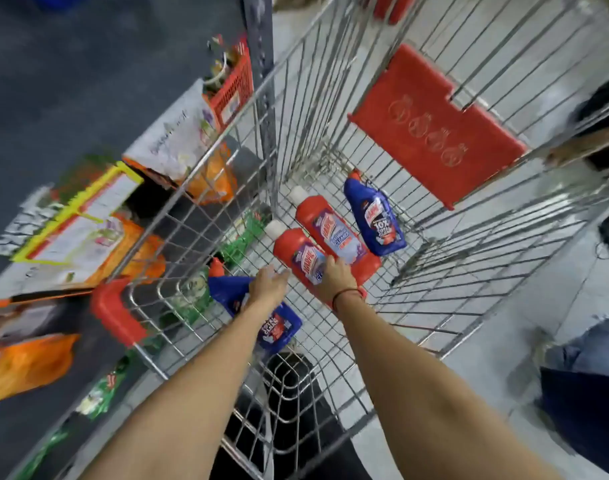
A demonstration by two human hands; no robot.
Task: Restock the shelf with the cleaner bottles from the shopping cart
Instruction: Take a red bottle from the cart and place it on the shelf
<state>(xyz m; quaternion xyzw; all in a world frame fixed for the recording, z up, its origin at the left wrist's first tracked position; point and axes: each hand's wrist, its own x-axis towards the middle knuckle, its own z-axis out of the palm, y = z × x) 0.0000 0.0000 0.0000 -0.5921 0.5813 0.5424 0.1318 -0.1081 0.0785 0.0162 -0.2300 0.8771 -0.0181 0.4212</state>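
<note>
The shopping cart [331, 109], a wire basket with a red child-seat flap [434, 126] at its far end, is seen from above beside the shelf [178, 216], where orange and green packs are stocked; all of that is blurred. 4 cleaner bottles lie flat on the cart floor.

The pick-up step is judged to be in hand: nothing has been lifted clear yet.

2 red bottles lie side by side near the middle of the cart floor, white caps pointing to the far end. The nearer red bottle [299, 254] is covered at its lower end by the right hand [337, 277], fingers laid over the label; a closing grip is suggested, but whether it is fully clamped cannot be told. The second red bottle [334, 233] touches it on the right-side flank. A blue bottle [376, 216] lies just beside that one, toward the cart's right side. Another blue bottle [261, 313] lies at the near-left corner, partly under the left hand [270, 284], which hovers with fingers spread and unclosed, holding nothing.

Next move is judged to call for both grips to be closed around 1 bottle each, then lifted over the cart's left edge to the shelf.

Labels: "10X" is read on the far blue bottle; "CLEANER" on the second red bottle. Brand lettering is too smeared to be read with certainty.
</note>
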